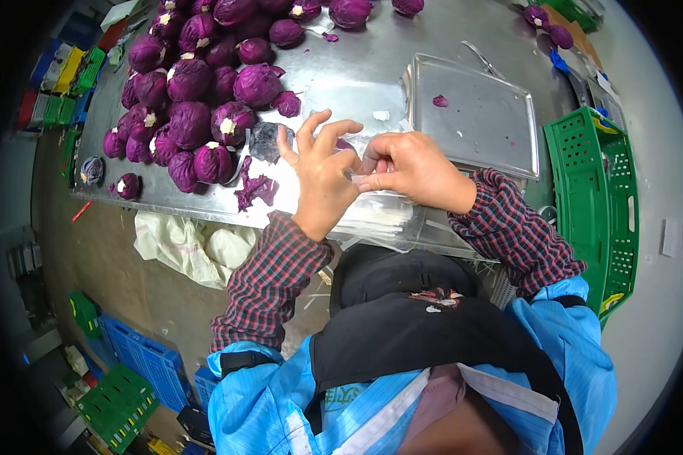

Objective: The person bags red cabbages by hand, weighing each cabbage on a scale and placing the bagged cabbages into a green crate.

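Note:
At the table's near edge my left hand (pixel 322 174) and my right hand (pixel 417 173) meet with their fingertips close together. Thumb and index finger of the left hand are pinched, while its other fingers spread upward. My right hand is closed in a pinch too. Thin clear plastic (pixel 372 130) shows around the fingers; its full shape is hidden. A bit of purple shows behind the hands. Just below them lies a stack of clear plastic sheets or bags (pixel 379 216). Beside the left fingers sits a greyish, film-covered red cabbage (pixel 265 142).
Many red cabbages (pixel 190 80) are heaped on the left of the metal table (pixel 357 57). Torn purple leaves (pixel 254 188) lie near the edge. A metal tray (pixel 474 114) stands at right, with a knife (pixel 482 59) behind it. A green crate (pixel 592 205) is farther right.

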The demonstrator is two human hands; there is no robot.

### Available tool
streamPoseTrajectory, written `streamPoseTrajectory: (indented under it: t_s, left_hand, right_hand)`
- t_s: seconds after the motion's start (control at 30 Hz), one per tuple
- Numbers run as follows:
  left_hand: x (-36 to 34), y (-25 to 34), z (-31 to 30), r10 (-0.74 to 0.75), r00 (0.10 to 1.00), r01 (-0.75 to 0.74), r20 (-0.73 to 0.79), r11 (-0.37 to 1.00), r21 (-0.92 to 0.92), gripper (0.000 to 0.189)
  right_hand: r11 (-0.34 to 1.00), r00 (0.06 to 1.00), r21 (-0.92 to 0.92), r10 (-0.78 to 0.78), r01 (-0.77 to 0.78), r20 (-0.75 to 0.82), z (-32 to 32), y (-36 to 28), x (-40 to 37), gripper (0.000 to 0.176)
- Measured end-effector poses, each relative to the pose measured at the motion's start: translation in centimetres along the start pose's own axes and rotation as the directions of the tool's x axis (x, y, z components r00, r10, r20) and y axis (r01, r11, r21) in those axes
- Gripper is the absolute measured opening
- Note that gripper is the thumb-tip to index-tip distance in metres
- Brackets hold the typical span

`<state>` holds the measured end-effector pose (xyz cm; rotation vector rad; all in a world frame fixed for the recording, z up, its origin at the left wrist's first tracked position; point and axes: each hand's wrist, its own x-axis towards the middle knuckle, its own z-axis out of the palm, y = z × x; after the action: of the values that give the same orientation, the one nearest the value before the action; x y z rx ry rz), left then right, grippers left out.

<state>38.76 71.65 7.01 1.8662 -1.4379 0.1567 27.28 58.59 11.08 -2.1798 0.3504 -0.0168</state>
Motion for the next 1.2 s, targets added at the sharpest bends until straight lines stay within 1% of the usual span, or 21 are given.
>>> streamPoseTrajectory:
  t_s: [0.03, 0.1, 0.13, 0.2, 0.23, 0.3, 0.37, 0.4, 0.43, 0.47, 0.53, 0.57, 0.6, 0.63, 0.7, 0.8, 0.87, 0.9, 1.0, 1.07, 1.2]
  left_hand:
    - [-0.1, -0.1, 0.2, -0.005, 1.0, 0.004, 0.018, 1.0, 0.025, 0.029]
    - [-0.1, 0.0, 0.4, 0.018, 1.0, -0.018, 0.0, 1.0, -0.004, 0.027]
    - [0.1, 0.0, 0.1, 0.03, 0.999, -0.029, 0.019, 0.999, -0.02, 0.027]
    - [0.2, -0.1, 0.0, 0.045, 0.998, -0.044, 0.036, 0.999, -0.033, 0.028]
    - [0.1, -0.3, 0.0, 0.052, 0.997, -0.052, 0.052, 0.999, -0.004, 0.028]
    - [0.0, -0.7, -0.3, 0.056, 0.996, -0.058, 0.067, 0.998, 0.029, 0.029]
    - [0.0, -1.5, -1.1, -0.009, 0.998, 0.011, 0.056, 0.999, -0.033, 0.027]
    - [0.1, -1.2, -1.8, 0.014, 0.997, -0.008, 0.075, 0.997, -0.072, 0.025]
    - [0.0, -1.2, -2.0, 0.002, 0.997, 0.003, 0.072, 0.998, -0.07, 0.025]
    - [-0.3, -1.2, -2.1, 0.001, 0.998, 0.005, 0.065, 0.996, -0.087, 0.024]
    - [-0.7, -1.6, -2.1, 0.006, 0.997, 0.003, 0.08, 0.995, -0.103, 0.024]
    - [-0.9, -1.3, -2.0, -0.001, 0.997, 0.009, 0.076, 0.995, -0.103, 0.024]
    - [-0.7, -1.1, -1.8, -0.004, 0.997, 0.014, 0.078, 0.993, -0.118, 0.023]
    - [-0.5, -1.1, -1.8, -0.002, 0.997, 0.013, 0.079, 0.991, -0.13, 0.022]
    - [-0.6, -1.2, -1.6, 0.024, 0.996, -0.013, 0.083, 0.992, -0.129, 0.02]
    - [-0.7, -1.3, -1.1, -0.016, 0.994, 0.035, 0.11, 0.984, -0.174, 0.022]
    - [-0.6, -1.4, -0.9, -0.035, 0.995, 0.048, 0.093, 0.988, -0.144, 0.023]
    - [-0.8, -1.4, -0.8, -0.057, 0.996, 0.065, 0.075, 0.991, -0.116, 0.025]
    - [-0.9, -1.3, -0.8, -0.109, 0.991, 0.118, 0.08, 0.986, -0.115, 0.023]
    - [-0.9, -1.3, -0.8, -0.114, 0.99, 0.124, 0.087, 0.985, -0.116, 0.022]
    - [-0.5, -1.1, -0.6, -0.093, 0.987, 0.102, 0.129, 0.993, -0.064, 0.02]
  right_hand:
    - [1.0, 1.0, 0.001, 0.003, -0.003, -0.006, -0.1, 0.2, -0.1, 0.023]
    - [0.986, 0.991, -0.107, -0.131, 0.131, 0.004, -0.2, 0.5, -0.4, 0.023]
    - [0.986, 0.992, -0.106, -0.127, 0.127, 0.004, 0.1, 1.0, -0.4, 0.023]
    - [0.905, 0.907, -0.156, -0.411, 0.395, -0.089, 0.8, 2.1, -0.4, 0.022]
    - [0.905, 0.907, -0.156, -0.412, 0.395, -0.09, 0.7, 2.2, -0.6, 0.022]
    - [0.932, 0.935, 0.212, -0.325, 0.292, 0.139, -0.4, 1.6, -1.6, 0.022]
    - [0.91, 0.933, 0.273, -0.349, 0.313, 0.093, -3.1, 0.6, -3.8, 0.019]
    - [0.815, 0.984, 0.554, -0.127, 0.173, -0.121, -4.9, 0.4, -6.5, 0.015]
    - [0.639, 0.91, 0.654, -0.21, 0.405, -0.358, -7.2, -0.4, -8.0, 0.013]
    - [0.477, 0.867, 0.727, -0.21, 0.494, -0.451, -10.1, 0.6, -10.1, 0.032]
    - [0.488, 0.795, 0.671, -0.087, 0.559, -0.6, -13.1, 1.3, -12.0, 0.024]
    - [0.489, 0.799, 0.673, -0.089, 0.555, -0.594, -12.4, 1.4, -11.5, 0.024]
    - [0.769, 0.886, 0.56, -0.016, 0.308, -0.464, -10.3, 1.4, -10.3, 0.019]
    - [0.936, 0.928, 0.35, 0.105, 0.029, -0.358, -8.3, 1.2, -8.8, 0.015]
    - [0.984, 0.962, 0.137, -0.075, 0.114, -0.263, -4.7, 0.3, -4.9, 0.016]
    - [0.978, 0.97, 0.125, -0.139, 0.166, -0.202, -1.0, 0.1, -0.7, 0.023]
    - [0.972, 0.98, -0.132, -0.196, 0.197, 0.022, 0.0, -0.1, 0.3, 0.028]
    - [0.973, 0.981, -0.128, -0.192, 0.195, 0.036, 0.2, -0.1, 0.4, 0.028]
    - [0.943, 0.959, -0.182, -0.284, 0.28, 0.001, 0.8, -0.1, 0.6, 0.028]
    - [0.867, 0.879, -0.225, -0.47, 0.444, -0.078, 1.5, 0.1, 0.7, 0.025]
    - [0.889, 0.896, -0.191, -0.438, 0.417, -0.08, 1.7, 0.6, 0.4, 0.022]
